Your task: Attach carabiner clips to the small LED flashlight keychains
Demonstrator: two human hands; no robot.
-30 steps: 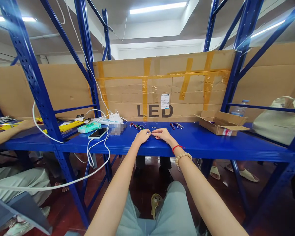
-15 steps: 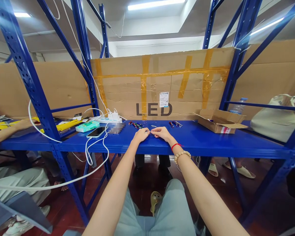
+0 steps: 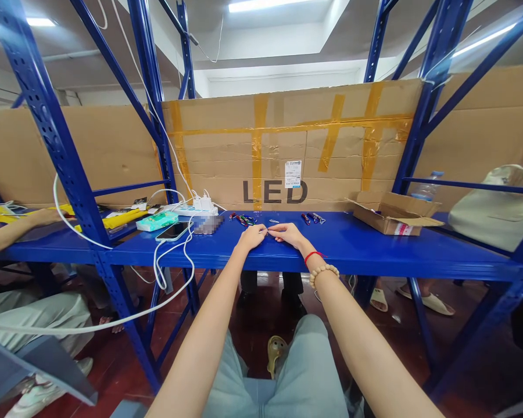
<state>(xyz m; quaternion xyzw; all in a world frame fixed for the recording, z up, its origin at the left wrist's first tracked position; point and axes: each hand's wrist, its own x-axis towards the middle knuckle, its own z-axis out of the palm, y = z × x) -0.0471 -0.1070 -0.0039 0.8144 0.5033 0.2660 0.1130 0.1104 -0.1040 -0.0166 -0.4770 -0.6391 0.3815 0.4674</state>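
My left hand (image 3: 253, 234) and my right hand (image 3: 286, 233) meet fingertip to fingertip over the blue tabletop (image 3: 344, 244). Both are closed in a pinch, and whatever lies between the fingers is too small to make out. Just beyond them rests a small silvery metal piece (image 3: 274, 221). Behind my left hand is a pile of small coloured metal pieces, like carabiner clips (image 3: 243, 219). A second group of small clips (image 3: 312, 218), red and dark with silvery ends, lies behind my right hand.
An open cardboard box (image 3: 392, 215) stands at the right. To the left are a phone (image 3: 172, 231), a green packet (image 3: 157, 220), a power strip (image 3: 200, 208) and white cables (image 3: 187, 255). A cardboard panel (image 3: 226, 157) closes the back. A co-worker's arm (image 3: 17, 229) reaches in far left.
The view has shifted slightly. My hands keep the same pinched pose, fingertips together, and the things on the table stay where they were.
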